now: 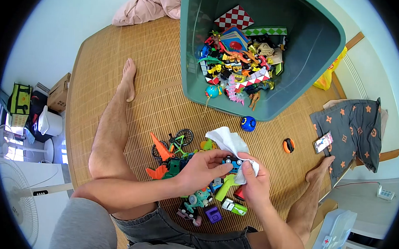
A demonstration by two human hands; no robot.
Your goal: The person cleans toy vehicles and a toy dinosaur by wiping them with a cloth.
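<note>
Between both hands, above the bamboo mat [165, 92], is a small blue toy car [232, 163]. My left hand [205, 168] grips the car's left side between thumb and fingers. A white cloth [227, 140] is in my right hand [256, 178], its fingers closed round it against the car's right side. Below the hands lie a lime green toy piece [224, 188], a green and white toy car [234, 207], a purple toy [213, 214] and a teal toy [199, 199]. A green toy bicycle [178, 140] and orange pieces [161, 147] are to the left.
A large green bin [299, 80] holding many toys stands ahead. A blue ball [248, 123] and an orange and black round object [288, 145] are on the mat. At right, a phone [323, 142] rests on a dark patterned cloth [357, 131]; a fan [15, 205] is at left.
</note>
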